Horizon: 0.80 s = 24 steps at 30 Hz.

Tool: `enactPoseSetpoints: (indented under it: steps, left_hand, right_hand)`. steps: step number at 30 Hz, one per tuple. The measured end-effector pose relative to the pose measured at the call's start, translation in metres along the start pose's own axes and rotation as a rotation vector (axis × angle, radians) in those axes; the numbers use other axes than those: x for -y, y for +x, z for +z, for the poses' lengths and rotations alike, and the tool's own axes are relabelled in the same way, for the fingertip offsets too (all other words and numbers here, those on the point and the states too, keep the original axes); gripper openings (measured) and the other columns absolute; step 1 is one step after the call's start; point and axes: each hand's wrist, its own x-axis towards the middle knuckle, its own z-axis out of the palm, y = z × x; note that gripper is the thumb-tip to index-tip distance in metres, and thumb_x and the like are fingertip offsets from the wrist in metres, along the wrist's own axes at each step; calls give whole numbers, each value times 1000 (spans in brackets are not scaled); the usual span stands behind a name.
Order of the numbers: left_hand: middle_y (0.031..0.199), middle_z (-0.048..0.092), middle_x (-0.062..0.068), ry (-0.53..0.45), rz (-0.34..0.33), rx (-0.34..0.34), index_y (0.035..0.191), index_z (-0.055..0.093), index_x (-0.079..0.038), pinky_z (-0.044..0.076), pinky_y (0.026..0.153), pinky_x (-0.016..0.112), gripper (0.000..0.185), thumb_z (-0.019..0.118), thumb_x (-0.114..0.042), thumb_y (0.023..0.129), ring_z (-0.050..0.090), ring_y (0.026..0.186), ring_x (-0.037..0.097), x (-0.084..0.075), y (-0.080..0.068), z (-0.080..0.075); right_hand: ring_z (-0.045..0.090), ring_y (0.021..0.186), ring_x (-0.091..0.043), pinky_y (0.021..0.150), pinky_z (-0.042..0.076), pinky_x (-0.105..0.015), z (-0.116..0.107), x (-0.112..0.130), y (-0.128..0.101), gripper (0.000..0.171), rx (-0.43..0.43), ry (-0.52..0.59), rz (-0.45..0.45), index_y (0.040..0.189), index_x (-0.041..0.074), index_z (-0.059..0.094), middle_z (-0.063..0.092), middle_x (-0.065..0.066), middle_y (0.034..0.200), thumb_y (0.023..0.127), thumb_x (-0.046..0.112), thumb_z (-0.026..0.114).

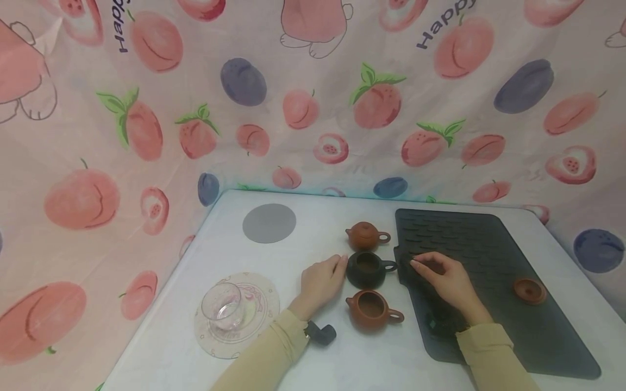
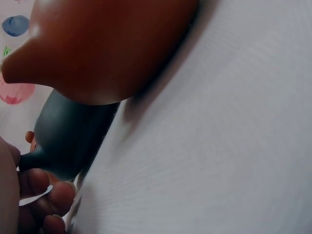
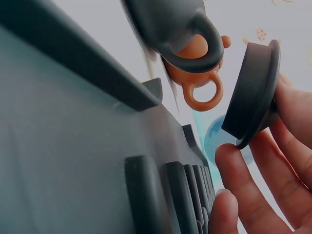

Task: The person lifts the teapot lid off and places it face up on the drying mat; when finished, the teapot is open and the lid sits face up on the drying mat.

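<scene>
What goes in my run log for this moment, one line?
left hand: touching dark teapot | right hand: holding dark lid over mat

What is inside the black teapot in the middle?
The black teapot has no lid on and looks empty, with only its dark inner wall showing. The very bottom is too shadowed to see. Its dark lid is in the right hand.

Head view looks down from above over the white table (image 1: 313, 217); both wrist views sit low, very close, sharing the black teapot (image 1: 367, 269)
</scene>
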Motion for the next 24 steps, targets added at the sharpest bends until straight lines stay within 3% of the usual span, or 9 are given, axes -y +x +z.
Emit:
enactPoseSetpoints:
  steps: [24]
  left_hand:
    - [60,43,-3,-3,-12,18,75,48,-22,35,55,32,44,38,-45,110,47,57,17,-1,0,-1]
  right_hand:
    - [60,122,-39,98,46,-61,-3,-3,-2,52,-15,44,25,125,12,67,63,-16,132,97,55,65]
